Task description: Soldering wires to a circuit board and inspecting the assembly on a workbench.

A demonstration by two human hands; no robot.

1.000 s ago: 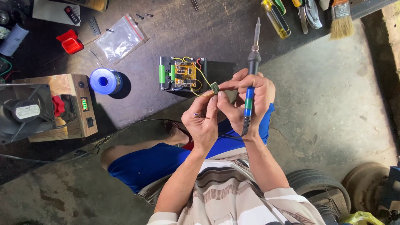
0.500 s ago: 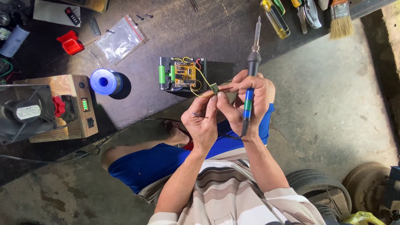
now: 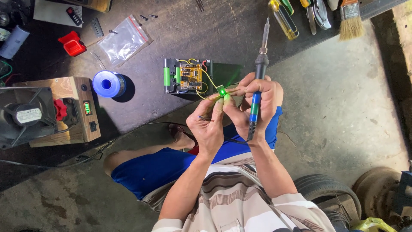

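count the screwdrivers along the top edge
2 clearly: a yellow-handled screwdriver and, just right of it, a green-handled one partly cut off by the frame. An orange handle further right may be a third; too cropped to tell.

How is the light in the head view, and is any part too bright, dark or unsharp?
Head view: even, soft light; the small module pinched between both hands glows green with slight glare, tinting the left hand fingertips; the upper left corner lies in deep shadow; the solder spool casts a soft shadow rightwards; the soldering iron in the right hand is sharp.
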